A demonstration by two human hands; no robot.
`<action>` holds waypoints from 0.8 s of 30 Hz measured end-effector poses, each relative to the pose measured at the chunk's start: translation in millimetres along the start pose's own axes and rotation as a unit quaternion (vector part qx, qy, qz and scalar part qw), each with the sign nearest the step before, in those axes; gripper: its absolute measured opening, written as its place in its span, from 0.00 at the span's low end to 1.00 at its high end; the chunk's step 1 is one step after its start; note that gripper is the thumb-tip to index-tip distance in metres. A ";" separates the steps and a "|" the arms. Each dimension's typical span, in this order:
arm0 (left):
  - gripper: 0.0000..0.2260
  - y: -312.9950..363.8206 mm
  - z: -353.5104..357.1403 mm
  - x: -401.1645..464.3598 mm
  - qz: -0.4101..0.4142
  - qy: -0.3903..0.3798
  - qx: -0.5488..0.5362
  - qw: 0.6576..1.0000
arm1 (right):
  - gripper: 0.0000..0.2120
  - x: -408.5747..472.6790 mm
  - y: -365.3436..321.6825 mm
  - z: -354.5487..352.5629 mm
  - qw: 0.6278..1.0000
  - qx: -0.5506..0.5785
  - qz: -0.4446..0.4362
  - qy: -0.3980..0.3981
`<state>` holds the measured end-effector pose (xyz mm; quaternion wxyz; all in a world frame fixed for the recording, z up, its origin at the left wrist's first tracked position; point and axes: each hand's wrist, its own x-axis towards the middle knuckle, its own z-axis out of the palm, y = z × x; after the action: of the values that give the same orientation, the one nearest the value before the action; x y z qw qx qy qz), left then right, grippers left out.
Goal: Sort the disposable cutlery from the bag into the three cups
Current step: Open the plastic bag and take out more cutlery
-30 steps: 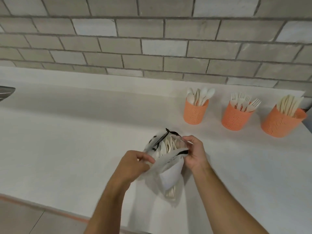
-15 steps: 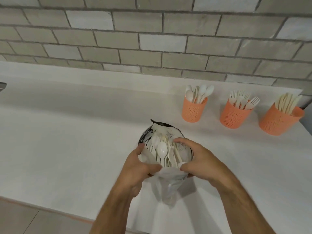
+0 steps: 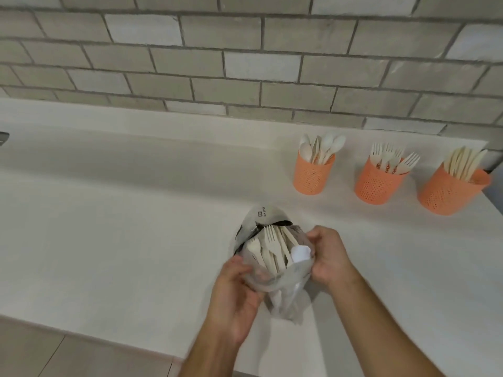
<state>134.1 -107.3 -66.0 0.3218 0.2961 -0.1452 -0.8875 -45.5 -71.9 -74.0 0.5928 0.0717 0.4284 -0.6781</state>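
Head view. Both forearms enter from the bottom edge and converge on the bag (image 3: 275, 268), which sits on the white tabletop (image 3: 122, 240) near its front edge, roughly centre-right.

Left hand (image 3: 234, 297): palm turned up and inward, cupped against the bag's lower left side. Fingers (image 3: 236, 265) curled round the plastic, thumb on the near face; they grip the bag.

Bag: clear plastic with a dark printed upper flap, mouth pulled open toward the wall. Inside, pale cutlery (image 3: 272, 251) stands bundled; fork tines and flat handles show, and a white rounded piece lies against the right rim. Exact count not readable.

Right hand (image 3: 326, 257): back of hand up, wrist angled in from the lower right. Fingers (image 3: 313, 238) bent and pinching the bag's right rim, just beside the white piece.

Open room: wide bare tabletop to the left of the bag, running to the raised back ledge under the grey brick wall (image 3: 245, 63). A bare strip lies between the bag and the cups. Floor shows below the front edge at lower left.

Far right, along the back, three orange perforated cups, apart from each other: spoon cup (image 3: 313, 178), fork cup (image 3: 377, 183), knife cup (image 3: 449, 191), the last near the tabletop's right edge.
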 end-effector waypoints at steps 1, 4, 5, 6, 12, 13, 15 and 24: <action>0.10 3.7 -2.2 2.4 0.044 0.038 0.145 0.988 | 0.08 2.5 -5.8 0.0 0.999 -0.043 0.014 -0.001; 0.09 20.8 0.7 15.1 0.170 0.108 0.539 0.818 | 0.12 10.7 -28.7 6.2 0.974 -0.219 0.060 -0.013; 0.10 28.5 7.4 18.7 0.173 0.108 0.612 0.764 | 0.10 11.5 -35.2 10.4 0.958 -0.279 0.071 -0.012; 0.11 35.1 12.4 24.9 0.165 0.107 0.660 0.725 | 0.09 11.5 -41.2 14.7 0.936 -0.343 0.076 -0.003; 0.26 41.1 34.9 47.0 0.064 0.038 0.728 0.682 | 0.11 10.3 -71.6 32.7 0.759 -0.634 -0.142 0.028; 0.27 38.5 33.3 46.5 0.061 0.025 0.690 0.721 | 0.12 4.3 -70.9 32.2 0.685 -0.692 -0.219 0.060; 0.31 34.2 32.6 43.1 0.058 0.005 0.598 0.799 | 0.15 -15.3 -58.5 34.8 0.590 -0.711 -0.370 0.095; 0.18 17.1 46.8 35.4 0.105 0.058 0.631 0.767 | 0.27 -35.6 -31.4 39.0 0.480 -0.848 -0.211 0.071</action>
<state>91.6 -140.3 -37.0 0.1613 0.4660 -0.6834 -0.5384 -46.4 -73.7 -12.5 0.1721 -0.5112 0.8380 -0.0822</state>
